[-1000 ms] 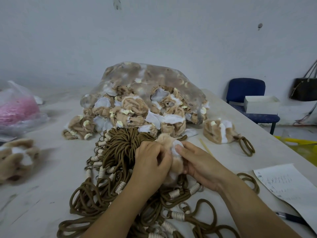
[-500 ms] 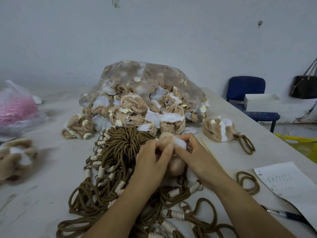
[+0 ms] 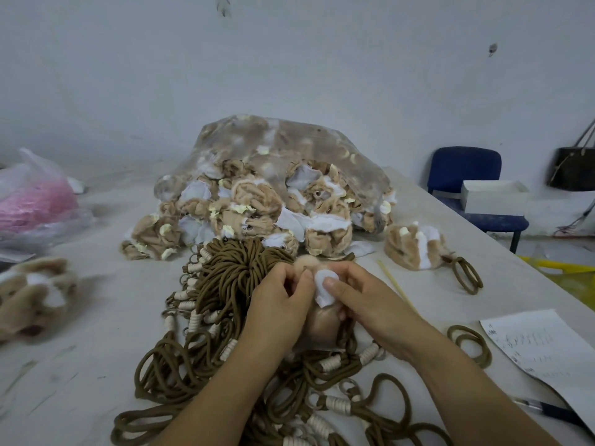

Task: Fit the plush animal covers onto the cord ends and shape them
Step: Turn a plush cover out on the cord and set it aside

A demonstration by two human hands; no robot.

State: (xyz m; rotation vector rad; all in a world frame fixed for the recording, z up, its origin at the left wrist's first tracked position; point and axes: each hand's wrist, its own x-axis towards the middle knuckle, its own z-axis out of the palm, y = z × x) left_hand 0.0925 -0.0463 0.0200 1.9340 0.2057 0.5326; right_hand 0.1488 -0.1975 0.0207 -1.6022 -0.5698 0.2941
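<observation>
A tan and white plush cover (image 3: 322, 296) sits between my two hands above a heap of brown cords (image 3: 225, 317) with white wrapped ends. My left hand (image 3: 280, 304) pinches its tan side with thumb and fingers. My right hand (image 3: 357, 294) pinches its white patch with the thumb on top. The cover's lower tan body hangs between my palms; the cord end inside it is hidden. A finished plush animal (image 3: 415, 243) with a cord loop lies to the right.
A clear bag of tan plush covers (image 3: 273, 188) spills open behind the cords. More plush animals (image 3: 35, 294) lie at left near a pink-filled bag (image 3: 32, 204). A thin stick (image 3: 396, 288), a paper sheet (image 3: 541, 352), a pen (image 3: 544, 408), a cord coil (image 3: 470, 344) lie at right. A blue chair (image 3: 463, 175) stands beyond the table edge.
Both hands have turned the cover so its white patch faces up, and my right thumb now presses on that patch. The hands stayed over the cord heap.
</observation>
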